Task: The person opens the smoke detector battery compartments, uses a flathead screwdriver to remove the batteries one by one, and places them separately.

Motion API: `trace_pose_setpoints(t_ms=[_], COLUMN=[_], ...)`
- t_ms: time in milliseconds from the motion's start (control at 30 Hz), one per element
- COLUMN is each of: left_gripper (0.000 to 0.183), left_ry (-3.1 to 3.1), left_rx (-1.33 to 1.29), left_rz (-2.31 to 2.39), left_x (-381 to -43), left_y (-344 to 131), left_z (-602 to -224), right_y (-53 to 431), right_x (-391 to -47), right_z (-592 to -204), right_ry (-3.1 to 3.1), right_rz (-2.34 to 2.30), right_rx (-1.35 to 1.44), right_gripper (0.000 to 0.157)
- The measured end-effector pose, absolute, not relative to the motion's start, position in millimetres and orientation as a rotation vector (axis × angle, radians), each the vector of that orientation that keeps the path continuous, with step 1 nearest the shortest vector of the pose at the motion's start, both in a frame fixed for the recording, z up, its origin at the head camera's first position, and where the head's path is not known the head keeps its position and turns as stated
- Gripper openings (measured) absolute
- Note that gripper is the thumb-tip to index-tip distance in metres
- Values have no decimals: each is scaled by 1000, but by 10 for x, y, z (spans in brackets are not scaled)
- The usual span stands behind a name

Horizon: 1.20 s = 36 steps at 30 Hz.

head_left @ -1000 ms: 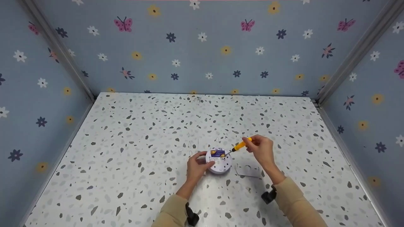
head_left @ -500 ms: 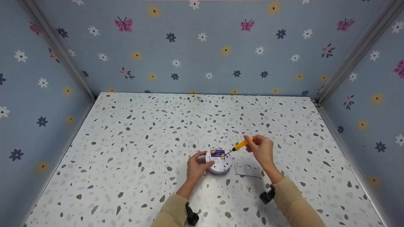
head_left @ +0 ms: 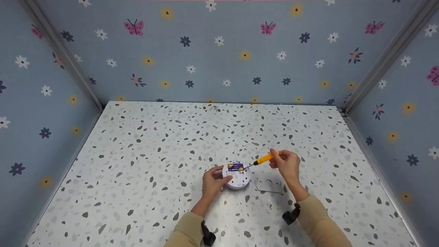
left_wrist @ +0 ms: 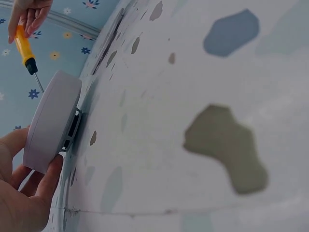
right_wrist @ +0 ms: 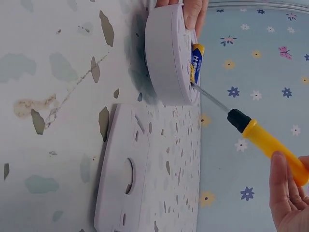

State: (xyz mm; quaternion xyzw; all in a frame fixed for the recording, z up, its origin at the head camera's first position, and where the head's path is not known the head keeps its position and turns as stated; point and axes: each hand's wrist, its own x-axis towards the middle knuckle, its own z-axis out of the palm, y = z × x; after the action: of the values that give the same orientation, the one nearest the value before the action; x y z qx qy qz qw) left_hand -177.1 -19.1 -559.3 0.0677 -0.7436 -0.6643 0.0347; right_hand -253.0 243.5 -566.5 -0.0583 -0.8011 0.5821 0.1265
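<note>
My left hand (head_left: 212,185) grips a round white battery-powered device (head_left: 236,181) at its left edge, thumb on its upper face and fingers round its side. Its face shows a battery bay with blue-and-yellow batteries (head_left: 235,167). From the right wrist view, a battery (right_wrist: 197,63) stands proud of the face. My right hand (head_left: 288,165) pinches the yellow handle of a screwdriver (head_left: 265,158), held at a slant. The screwdriver's metal tip is right at the battery's yellow end. In the left wrist view, the device (left_wrist: 53,121) is tilted, with fingers under its rim.
Just right of the device, a flat white cover plate (head_left: 269,185) with a round cut-out lies on the speckled tabletop (head_left: 154,154). Blue flowered panels (head_left: 219,51) stand at the back and both sides. Black wrist mounts (head_left: 291,215) sit at both sleeves.
My right hand has moved slightly right and down with the screwdriver, whose shaft now lies a little flatter. The left hand and the device have barely shifted.
</note>
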Motion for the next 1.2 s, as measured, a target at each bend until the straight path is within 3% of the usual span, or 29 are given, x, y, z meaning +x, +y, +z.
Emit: trace_pose_setpoints(t_ms=[200,533,833,1100,1200], left_gripper=[44,44,44,44,44], left_ry=[-2282,-2263,-2285,-2306,-2308], left_rx=[186,158,218,236,233], left_rz=[-2018,-2006,-2015,-1996,-1993], left_x=[-1774,-1783,-1768,-1780,-1782], left_y=[-195,-197,-194,-190,-194], left_z=[-5607,-5627,-5607,-5602,-5614], right_y=[2551,2499,2565,2136,2109], right_x=[-2712,-2513,-2611,-2063,-2045], right_z=[-6072,-5816,-6022,-4930,-4875], right_ry=[-2313,-2285,-2284,-2238,-2290], right_rz=[1623,1741,1619,1676,1621], right_rx=[-274,-266,-181,41,26], right_gripper=[44,44,39,30,29])
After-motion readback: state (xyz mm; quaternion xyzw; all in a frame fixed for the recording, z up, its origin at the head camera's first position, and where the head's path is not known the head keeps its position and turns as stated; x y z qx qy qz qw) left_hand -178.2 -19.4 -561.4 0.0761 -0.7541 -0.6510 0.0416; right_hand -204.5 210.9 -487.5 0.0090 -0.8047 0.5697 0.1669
